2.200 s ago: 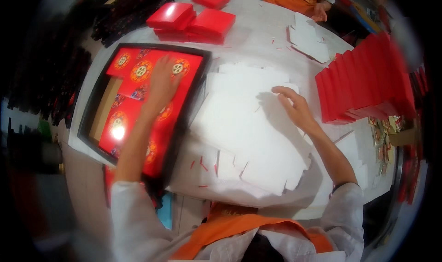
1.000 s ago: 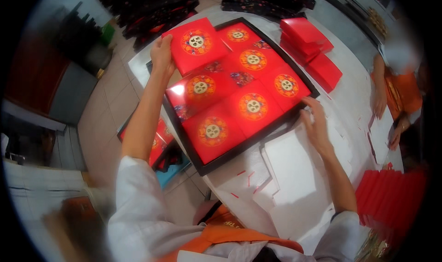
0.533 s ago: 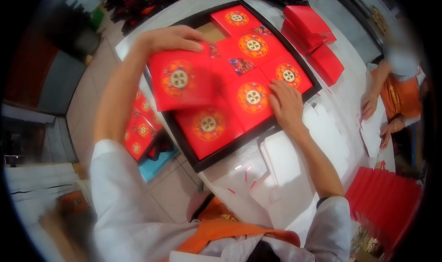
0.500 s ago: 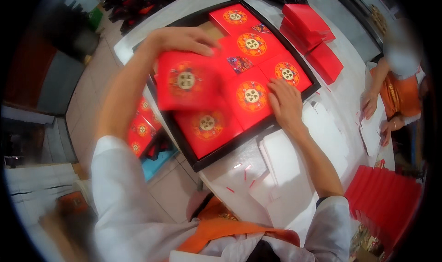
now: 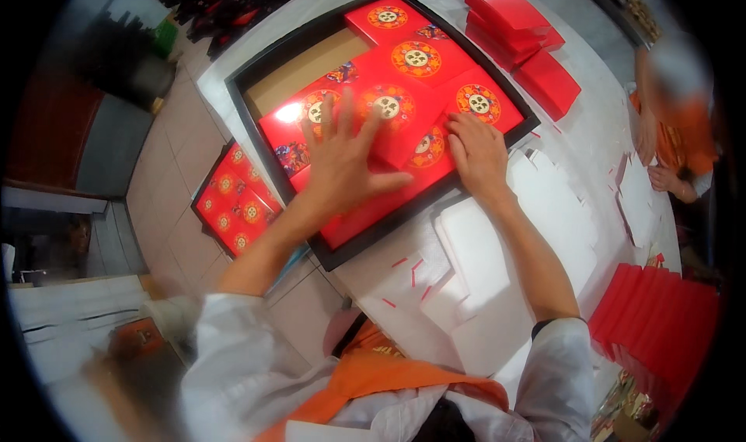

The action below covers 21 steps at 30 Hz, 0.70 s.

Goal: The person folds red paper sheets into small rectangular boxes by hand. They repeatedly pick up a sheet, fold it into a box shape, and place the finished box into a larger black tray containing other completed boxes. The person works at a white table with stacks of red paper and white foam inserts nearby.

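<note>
Head view. The left hand [image 5: 342,158] lies flat with its fingers spread wide on a red box [image 5: 365,127] in the middle of the black tray [image 5: 256,143]; the grip is open, pressing down rather than clasping. Judged from the flat palm, the hand is seating the box level among its neighbours. The right hand [image 5: 478,153] rests at the near right edge of the tray, fingers extended and together on another red box [image 5: 435,150], also open, seemingly steadying the row. The tray sits at the far left of the white desk [image 5: 579,131], one corner overhanging the floor. Its far left compartment shows bare brown bottom [image 5: 307,69], so that space is unfilled.

Surroundings: a stack of plain red boxes [image 5: 528,45] stands just beyond the tray to the right. White card blanks [image 5: 497,263] cover the desk nearer the person. A second filled tray [image 5: 233,201] lies on the tiled floor at left. Folded red sheets [image 5: 660,325] stand at the near right. Another person's hands [image 5: 653,154] work at the far right, well apart.
</note>
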Each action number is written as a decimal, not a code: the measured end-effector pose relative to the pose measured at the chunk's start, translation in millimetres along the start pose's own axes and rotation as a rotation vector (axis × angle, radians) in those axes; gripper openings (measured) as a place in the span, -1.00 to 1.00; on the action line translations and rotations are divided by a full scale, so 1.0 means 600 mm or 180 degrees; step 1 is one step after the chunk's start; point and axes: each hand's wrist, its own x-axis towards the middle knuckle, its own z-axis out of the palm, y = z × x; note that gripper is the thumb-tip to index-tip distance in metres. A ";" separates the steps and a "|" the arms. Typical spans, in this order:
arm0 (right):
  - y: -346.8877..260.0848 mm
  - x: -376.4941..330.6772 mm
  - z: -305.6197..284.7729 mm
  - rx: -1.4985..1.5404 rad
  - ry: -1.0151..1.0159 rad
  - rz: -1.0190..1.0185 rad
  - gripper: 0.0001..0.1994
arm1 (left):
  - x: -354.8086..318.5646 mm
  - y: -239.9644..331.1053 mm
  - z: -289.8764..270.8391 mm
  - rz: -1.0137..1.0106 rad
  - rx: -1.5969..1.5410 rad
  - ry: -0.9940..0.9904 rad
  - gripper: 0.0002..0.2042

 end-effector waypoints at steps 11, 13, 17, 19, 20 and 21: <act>0.006 -0.005 0.002 -0.0017 0.0099 0.0002 -0.83 | 0.051 -0.048 0.007 -0.0019 -0.0316 0.0413 -0.18; -0.003 0.002 0.003 0.0077 0.0108 -0.0039 -0.83 | 0.075 -0.138 0.002 -0.0471 -0.1113 0.0668 -0.23; -0.002 -0.003 0.000 0.0093 0.0137 0.0033 -0.84 | 0.114 -0.228 -0.031 -0.0722 -0.0993 0.0230 -0.27; -0.003 0.001 -0.003 0.0079 0.0138 0.0066 -0.84 | 0.125 -0.260 -0.012 -0.1100 -0.1257 0.0157 -0.27; -0.007 0.000 -0.002 0.0092 0.0128 0.0082 -0.84 | 0.127 -0.281 0.010 -0.1480 -0.1543 0.0231 -0.27; -0.009 0.001 0.000 0.0120 0.0130 0.0079 -0.84 | 0.130 -0.306 0.032 -0.1867 -0.1814 0.0324 -0.27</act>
